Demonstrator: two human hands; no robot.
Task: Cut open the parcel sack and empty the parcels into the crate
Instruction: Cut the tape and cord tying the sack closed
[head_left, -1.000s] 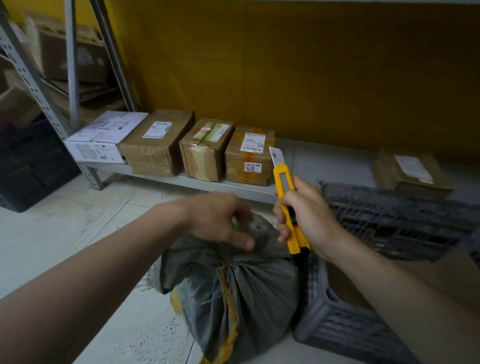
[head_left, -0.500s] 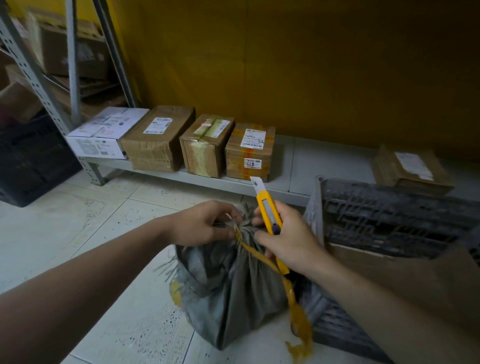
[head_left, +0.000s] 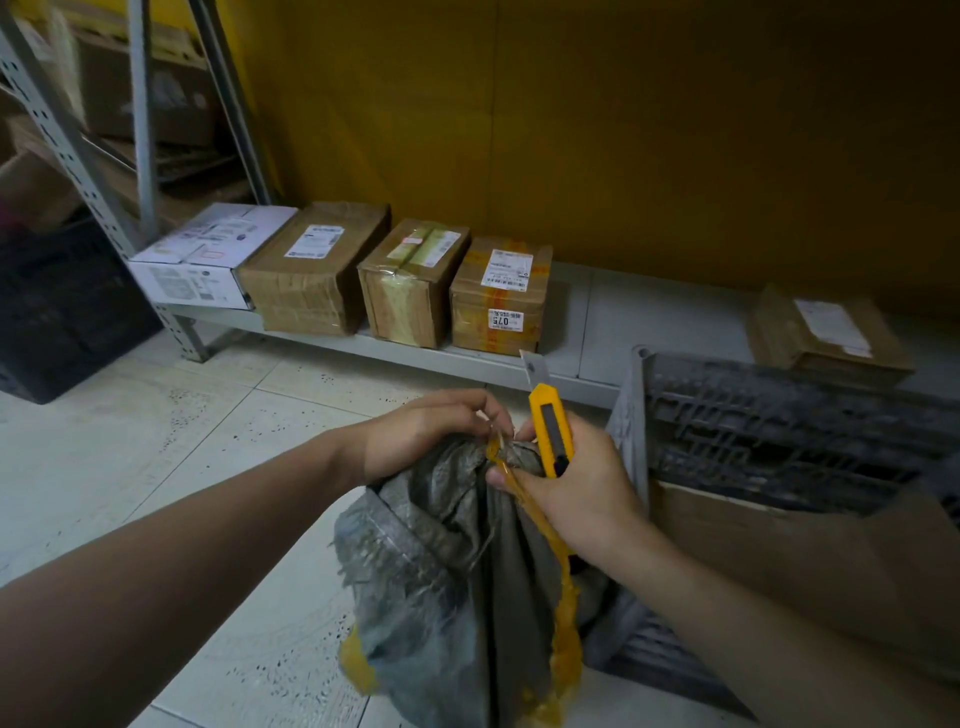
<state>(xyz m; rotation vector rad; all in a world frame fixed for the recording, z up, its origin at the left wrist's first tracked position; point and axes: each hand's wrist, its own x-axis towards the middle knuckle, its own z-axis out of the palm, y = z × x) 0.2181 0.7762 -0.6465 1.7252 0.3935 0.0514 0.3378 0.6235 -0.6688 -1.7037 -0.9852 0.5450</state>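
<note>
A grey woven parcel sack stands on the floor tiles, its neck bunched at the top. My left hand pinches the gathered neck from the left. My right hand holds a yellow utility knife with its blade out and pointing up and away, and its fingers also grip a loose yellow tape strip that trails down the sack's right side. A dark grey plastic crate stands right of the sack, touching it, with brown cardboard inside.
On a low grey shelf behind the sack sit a white box, three brown cartons and a flat parcel. A metal rack upright and a black crate are at left. Yellow wall behind.
The yellow tape has come off the sack's neck and now hangs loose from my right hand. Both hands have moved to the neck and the sack stands taller.
</note>
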